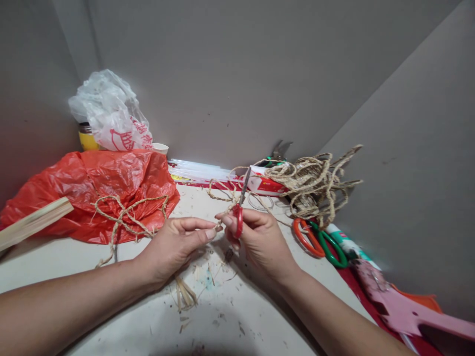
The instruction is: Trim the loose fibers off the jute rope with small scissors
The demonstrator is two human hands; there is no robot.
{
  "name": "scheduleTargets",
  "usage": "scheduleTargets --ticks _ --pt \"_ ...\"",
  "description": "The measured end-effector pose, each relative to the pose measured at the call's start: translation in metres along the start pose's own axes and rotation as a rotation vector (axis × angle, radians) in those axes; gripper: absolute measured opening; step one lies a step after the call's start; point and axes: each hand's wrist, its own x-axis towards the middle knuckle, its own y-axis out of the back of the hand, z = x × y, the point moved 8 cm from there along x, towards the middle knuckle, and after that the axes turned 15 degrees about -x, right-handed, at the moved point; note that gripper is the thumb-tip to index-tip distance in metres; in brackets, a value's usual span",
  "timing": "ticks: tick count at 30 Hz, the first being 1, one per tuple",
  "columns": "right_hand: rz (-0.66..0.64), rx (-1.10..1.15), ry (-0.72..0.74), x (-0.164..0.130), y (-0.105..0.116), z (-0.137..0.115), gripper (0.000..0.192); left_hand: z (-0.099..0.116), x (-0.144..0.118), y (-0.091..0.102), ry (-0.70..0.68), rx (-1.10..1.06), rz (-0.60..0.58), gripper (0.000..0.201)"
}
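Note:
My left hand (178,244) is closed, thumb and forefinger pinching a thin braided straw cord (122,217). One loose stretch of that cord trails left, looping over a red plastic bag (89,183). Close beside it, my right hand (265,242) is closed around small red-handled scissors (239,221), blades pointing up and away from me. Its fingertips also seem to touch the cord between my hands. Beyond the right hand, more cord runs toward a tangled heap of braided cord (315,183). Below the hands, straw scraps (186,292) lie on the white tabletop (122,321).
Orange-handled (308,238) and green-handled scissors (334,250) lie right, near a pink glue gun (411,309). Clear sticks (202,170), a red-and-white box (265,185) and pliers (280,151) line the back. Wooden strips (37,222) and a white plastic bag (107,106) are left. Grey walls enclose the table.

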Motion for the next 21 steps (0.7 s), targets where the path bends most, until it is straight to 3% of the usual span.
scheduleTargets --ticks 5,8,11,15,21 --pt "0.088 -0.314 0.128 -0.003 0.010 -0.022 0.035 0.012 0.002 0.010 -0.108 0.029 0.140 0.025" --pt "-0.025 -0.623 0.305 -0.009 -0.001 -0.040 0.035 0.019 0.003 0.018 -0.170 0.043 0.218 0.024" --pt "-0.110 -0.952 0.424 -0.014 -0.013 -0.042 0.026 0.023 0.003 0.023 -0.209 0.036 0.253 0.024" --pt "-0.079 -1.265 0.398 -0.012 -0.011 -0.033 0.023 0.026 0.003 0.025 -0.254 0.005 0.256 0.025" --pt "-0.086 -1.408 0.345 -0.009 -0.009 -0.030 0.025 0.027 0.003 0.028 -0.281 -0.010 0.272 0.028"
